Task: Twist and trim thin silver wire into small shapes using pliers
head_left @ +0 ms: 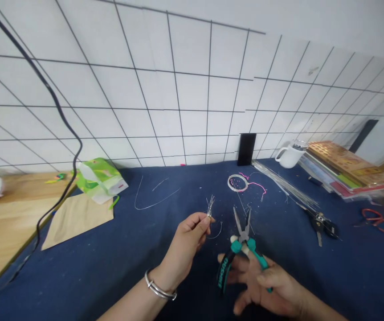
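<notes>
Wire bundle (210,208) left of pliers (244,236), hoop (230,183) behind.

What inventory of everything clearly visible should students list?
pliers: 1, teal-black, front
held wires: several, silver, centre
loose wires: several, silver, middle
wire bundle: 1, silver, right
ring: 1, whitish, centre-right
thread: count unclear, pink, at ring
block: 1, black, back
mug: 1, white, back right
book-like stack: 1, multicoloured, right
scissors: 1, orange-handled, far right
bladed tool: 1, black, right
bag: 1, green-white, left
paper: 1, brown, left
cable: 1, black, left
tablecloth: 1, navy, below
wooden surface: 1, tan, left
wall: 1, white, behind
bracelet: 1, silver, left wrist
left hand: 1, bare, centre
right hand: 1, bare, front
</notes>
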A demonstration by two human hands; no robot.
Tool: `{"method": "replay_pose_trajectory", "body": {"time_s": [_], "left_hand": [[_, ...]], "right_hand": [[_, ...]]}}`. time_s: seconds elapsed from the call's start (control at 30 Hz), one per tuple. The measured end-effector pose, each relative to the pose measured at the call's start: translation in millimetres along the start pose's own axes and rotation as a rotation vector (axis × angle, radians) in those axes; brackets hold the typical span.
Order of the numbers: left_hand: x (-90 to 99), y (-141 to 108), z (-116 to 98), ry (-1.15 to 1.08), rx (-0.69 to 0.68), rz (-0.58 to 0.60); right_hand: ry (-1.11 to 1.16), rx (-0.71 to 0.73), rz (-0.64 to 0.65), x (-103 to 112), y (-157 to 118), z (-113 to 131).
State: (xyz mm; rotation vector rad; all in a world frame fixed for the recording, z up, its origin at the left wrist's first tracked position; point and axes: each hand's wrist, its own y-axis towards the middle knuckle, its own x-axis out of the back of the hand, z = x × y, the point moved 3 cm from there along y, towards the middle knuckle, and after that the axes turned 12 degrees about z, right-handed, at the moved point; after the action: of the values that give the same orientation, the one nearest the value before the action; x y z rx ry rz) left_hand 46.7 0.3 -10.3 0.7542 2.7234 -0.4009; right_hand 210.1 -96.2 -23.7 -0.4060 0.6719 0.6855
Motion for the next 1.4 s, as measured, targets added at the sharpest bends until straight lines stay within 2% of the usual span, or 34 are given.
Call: {"method": "replay_pose_trajectory", "body": {"time_s": [0.1, 0.17, 0.37, 0.57, 0.67, 0.8, 0.93, 1.03, 1.1, 1.23, 1.4], "left_hand": [[0.5, -1, -2, -0.034, -0.016, -0.019], [-2.1, -2, 0, -0.067, -0.022, -0.029], [-21.0, -11, 14, -0.184, 0.059, -0.012], [-28.6, -17, 16, -0.268, 0.010, -0.124], [-32.9, -20, 19, -0.277, 0.013, -0.087], [-34.2, -22, 16, -0.269, 0.007, -0.045], [-27.5, -19, 6, -0.142, -0.033, -0.054], [-24.4, -18, 2, -0.048, -0.044, -0.032], [-23.4, -18, 1, -0.014, -0.040, -0.034], [-23.5, -18, 2, 0.019, -0.030, -0.029], [-25.8, -16, 5, 0.084, -0.021, 0.020]], "right_hand": [[-0.158, 0.078, -0.213, 14, -4, 11], [-0.194, 0.082, -0.282, 16, -4, 11], [-0.058, 0.116, -0.085, -14, 11, 4], [0.045, 0.192, -0.021, -25, 22, -7], [0.070, 0.185, 0.002, -29, 26, -12], [-0.006, 0.189, -0.034, -32, 24, -8], [-0.270, 0.167, -0.192, -15, 3, 4], [-0.643, -0.014, -0.403, 3, -16, 17], [-0.935, -0.100, -0.484, 6, -23, 28], [-1.395, -0.139, -0.502, -5, -22, 42], [-1.594, -0.153, -0.495, -10, -14, 44]]}}
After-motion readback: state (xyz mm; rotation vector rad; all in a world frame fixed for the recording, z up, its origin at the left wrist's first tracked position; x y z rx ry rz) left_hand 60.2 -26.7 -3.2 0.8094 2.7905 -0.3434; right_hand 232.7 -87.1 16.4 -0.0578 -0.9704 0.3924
